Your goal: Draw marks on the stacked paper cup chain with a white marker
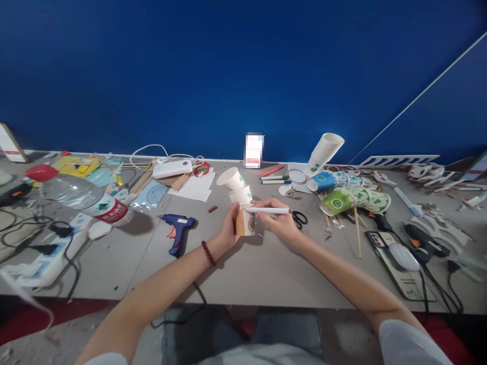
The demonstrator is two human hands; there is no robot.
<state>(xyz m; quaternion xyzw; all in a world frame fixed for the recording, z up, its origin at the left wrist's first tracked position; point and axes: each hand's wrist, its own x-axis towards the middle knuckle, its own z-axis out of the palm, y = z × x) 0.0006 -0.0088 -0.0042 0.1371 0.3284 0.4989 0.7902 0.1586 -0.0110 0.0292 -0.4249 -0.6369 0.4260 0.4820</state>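
Note:
My left hand [229, 224] is closed around the side of an orange and white paper cup [246, 223]. Two white cups with green dots, the farther one a paper cup [230, 178] with its mouth to the upper left, extend from it in a bent row. In my right hand [279, 223] is a slim white marker [272, 210] with a reddish end, pinched and lying across the orange cup's upper part. Whether its tip touches the cup I cannot tell. Black scissors [300, 219] lie just beyond my right hand. A blue glue gun [178, 230] rests left of my left hand.
Behind the cups stand a lit phone [254, 150] and several markers [276, 179]. At right are a tall cup stack [325, 149], green cups [338, 201], blue cups [323, 181] and a phone [395, 274]. A bottle [81, 195] and power strip [57, 253] occupy the left.

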